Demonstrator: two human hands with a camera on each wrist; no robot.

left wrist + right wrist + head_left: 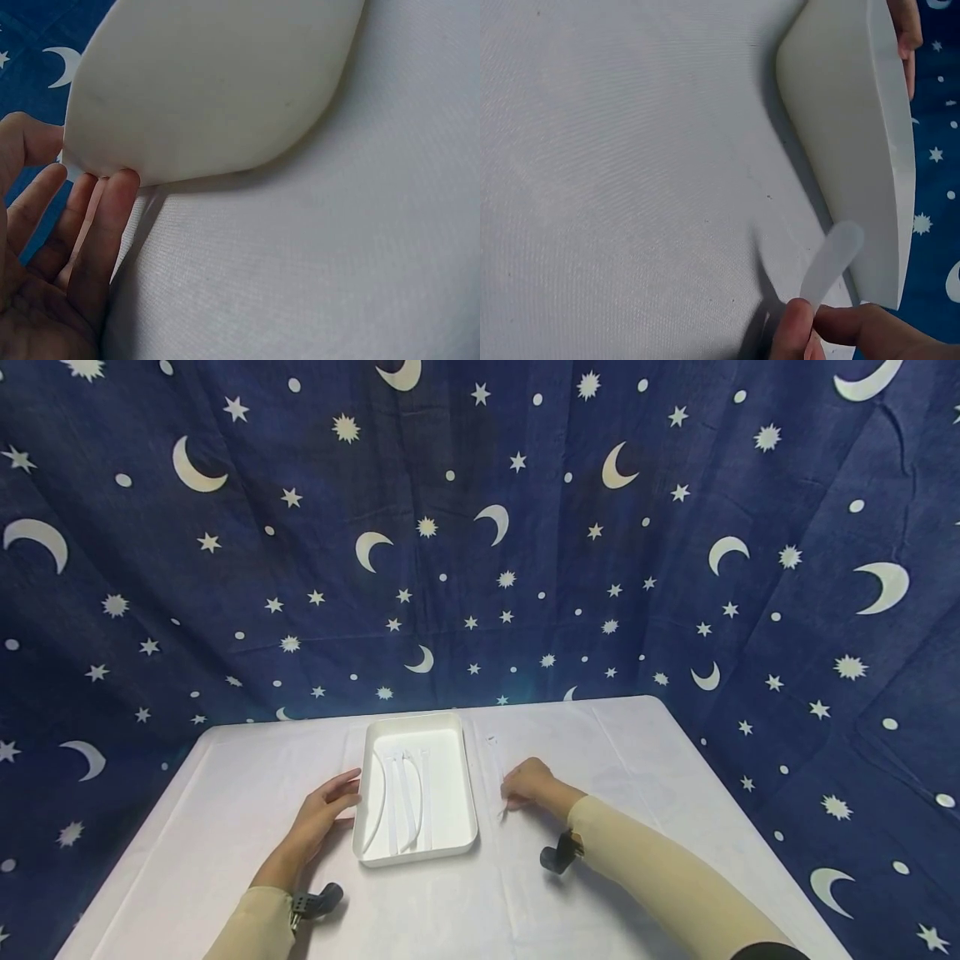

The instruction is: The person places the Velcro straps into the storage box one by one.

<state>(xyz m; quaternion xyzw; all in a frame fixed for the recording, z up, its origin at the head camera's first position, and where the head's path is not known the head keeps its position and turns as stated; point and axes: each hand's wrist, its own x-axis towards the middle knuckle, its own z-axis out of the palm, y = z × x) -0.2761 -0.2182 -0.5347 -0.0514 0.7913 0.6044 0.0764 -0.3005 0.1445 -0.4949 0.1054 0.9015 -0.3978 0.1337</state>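
Note:
A white rectangular tray point(457, 847) stands on the table and holds several thin white plastic strips point(392, 814), some straight, some curved. My left hand point(321, 814) is at its left side, fingertips against the outer wall, as the left wrist view also shows on the tray wall point(202, 97). Right of the tray, my right hand point(531, 783) pinches a thin translucent plastic strip point(832, 255) between thumb and finger. Its rounded end sticks out past the fingertips, close to the tray in the right wrist view. The hand covers the strip's middle.
A white cloth point(600, 752) covers the table. Behind it hangs a dark blue curtain point(465, 552) with moons and stars. Each wrist carries a black camera mount, the left one point(318, 902) below the tray, the right one point(558, 853) over the cloth.

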